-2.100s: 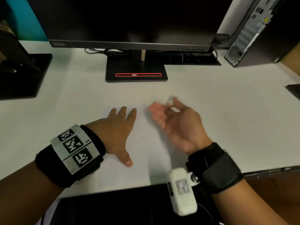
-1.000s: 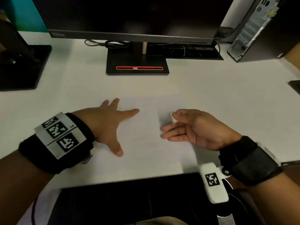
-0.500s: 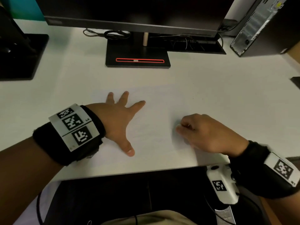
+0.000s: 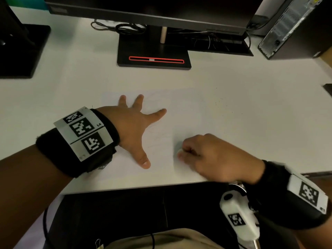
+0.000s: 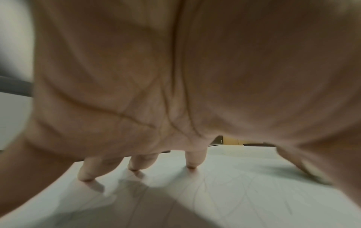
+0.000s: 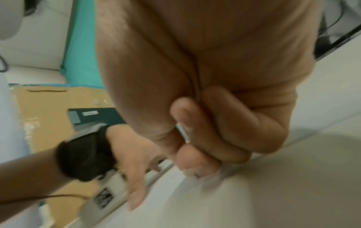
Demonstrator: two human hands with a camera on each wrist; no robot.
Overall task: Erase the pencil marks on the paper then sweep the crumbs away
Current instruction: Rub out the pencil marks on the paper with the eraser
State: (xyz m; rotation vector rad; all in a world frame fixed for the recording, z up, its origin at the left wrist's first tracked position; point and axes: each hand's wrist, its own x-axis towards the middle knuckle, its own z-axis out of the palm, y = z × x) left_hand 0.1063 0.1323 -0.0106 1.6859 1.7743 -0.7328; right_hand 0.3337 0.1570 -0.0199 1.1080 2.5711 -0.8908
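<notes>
A white sheet of paper (image 4: 181, 108) lies on the white desk (image 4: 251, 123) in front of me, with faint pencil marks (image 5: 244, 189) on it. My left hand (image 4: 133, 123) lies flat on the sheet's left part, fingers spread and straight, holding it down. My right hand (image 4: 203, 155) is curled into a fist near the sheet's lower right and pinches a small white eraser (image 4: 179, 151), which is pressed against the paper. In the right wrist view only a thin edge of the eraser (image 6: 182, 132) shows between thumb and fingers. Small dark crumbs (image 4: 220, 103) dot the desk to the right of the sheet.
A monitor stand (image 4: 153, 56) with cables stands behind the paper. A computer tower (image 4: 291, 27) is at the back right and a second black stand (image 4: 19, 49) at the back left. The desk's front edge (image 4: 143, 187) runs just below my hands.
My right hand turned palm-down, closed round the eraser and came down onto the paper, then slid left toward my left thumb. My left hand stayed flat on the sheet.
</notes>
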